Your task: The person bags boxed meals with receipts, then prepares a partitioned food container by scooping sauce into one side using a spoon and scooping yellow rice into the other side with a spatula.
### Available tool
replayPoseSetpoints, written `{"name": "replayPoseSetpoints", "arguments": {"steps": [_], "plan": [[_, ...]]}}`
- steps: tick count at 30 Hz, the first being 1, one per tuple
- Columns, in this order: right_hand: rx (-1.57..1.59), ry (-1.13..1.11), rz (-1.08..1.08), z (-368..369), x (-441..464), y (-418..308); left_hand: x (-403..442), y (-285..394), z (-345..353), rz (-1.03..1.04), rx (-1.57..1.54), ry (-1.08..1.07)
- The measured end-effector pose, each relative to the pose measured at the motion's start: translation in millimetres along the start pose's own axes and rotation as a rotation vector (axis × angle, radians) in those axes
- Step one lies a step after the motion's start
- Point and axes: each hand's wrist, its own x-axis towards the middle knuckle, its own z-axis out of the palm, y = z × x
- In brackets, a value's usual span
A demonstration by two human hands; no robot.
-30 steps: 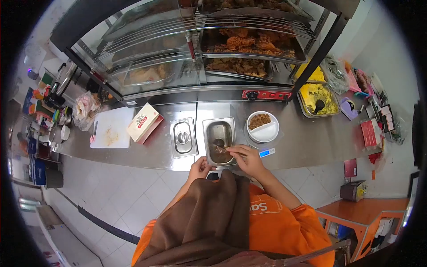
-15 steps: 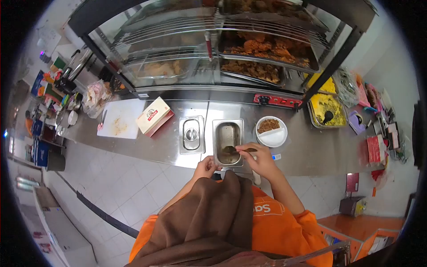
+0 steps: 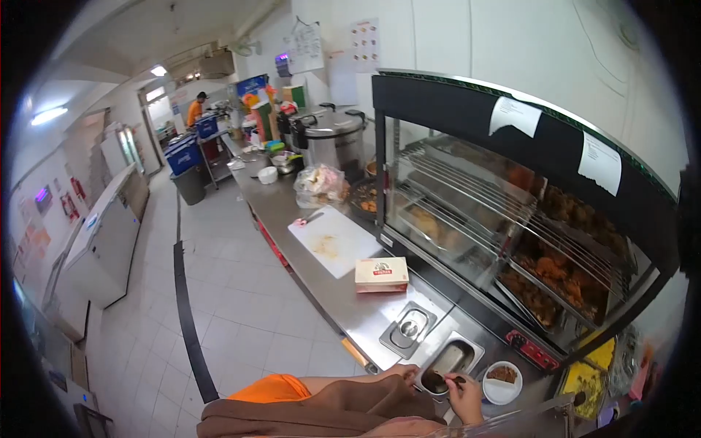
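Observation:
My right hand (image 3: 465,401) pinches the dark handle of a spoon (image 3: 436,379), whose head rests inside a deep steel food pan (image 3: 473,353). The pan holds a little liquid or residue at its near end; what it is I cannot make out. At the pan's near left corner, my left hand (image 3: 406,374) has its fingers curled on the rim. A steel lid (image 3: 409,328) with a round knob covers the neighbouring pan. Close by on the right stands a white round bowl (image 3: 504,396) with brown minced food in one compartment.
A cream and red box (image 3: 381,274) and a white cutting board (image 3: 336,241) with a knife lie farther left along the counter. A glass food warmer (image 3: 467,219) with trays of fried food stands behind. Yellow food trays (image 3: 584,387) are right. A person (image 3: 195,109) stands far off.
My view has swung up and to the left, bringing the long counter and room into sight. Both hands stay at the pan, the spoon still in my right hand.

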Motion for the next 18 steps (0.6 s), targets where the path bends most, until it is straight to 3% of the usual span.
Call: {"name": "replayPoseSetpoints", "arguments": {"steps": [6, 10, 14, 18], "plan": [[0.109, 0.139, -0.012, 6.7, 5.1, 0.3, 7.0, -15.1, -2.1, 0.053, 0.083, 0.019], [-0.02, -0.111, -0.04, 6.1, 2.7, -5.8, 2.8, -10.3, 1.4, 0.085, 0.109, 0.035], [0.06, -0.034, -0.033, 2.7, 3.3, -17.8, -1.2, -6.9, 4.4, 0.098, 0.215, 0.062], [-0.08, -0.015, -0.161, 5.8, 5.7, -18.6, -5.8, 1.5, 11.7, 0.093, 0.235, 0.088]]}}
